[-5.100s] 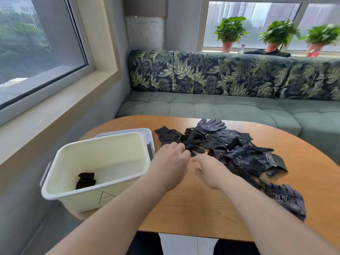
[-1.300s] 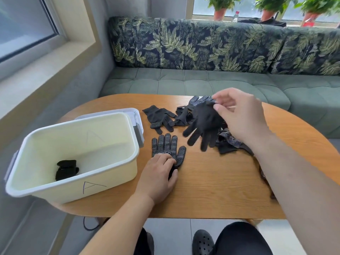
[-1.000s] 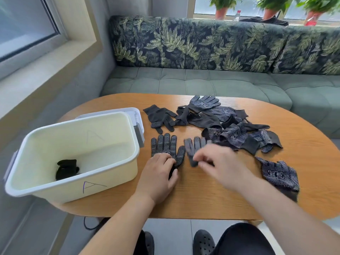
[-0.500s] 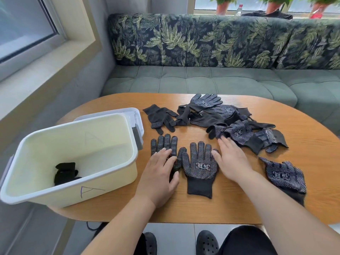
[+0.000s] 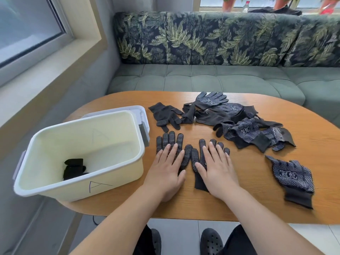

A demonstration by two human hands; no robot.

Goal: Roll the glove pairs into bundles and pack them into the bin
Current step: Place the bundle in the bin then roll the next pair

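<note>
Wooden counter [image 5: 244,205]: under both hands; sofa [image 5: 202,80] beyond.
Hands: spread flat; left hand [image 5: 166,172] presses left glove [image 5: 170,139], right hand [image 5: 217,170] presses right glove [image 5: 195,157].
Bin [image 5: 92,186]: one, beside left hand, one bundle [image 5: 73,168] inside.
Glove pile [image 5: 244,129]: beyond right hand.

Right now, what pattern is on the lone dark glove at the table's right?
The lone dark knitted glove carries white dots and a boxed white label; head view.

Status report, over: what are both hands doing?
Left hand flat on left glove, right hand flat on right glove. One bundle in bin. Glove pile beyond, not blocking.
</note>
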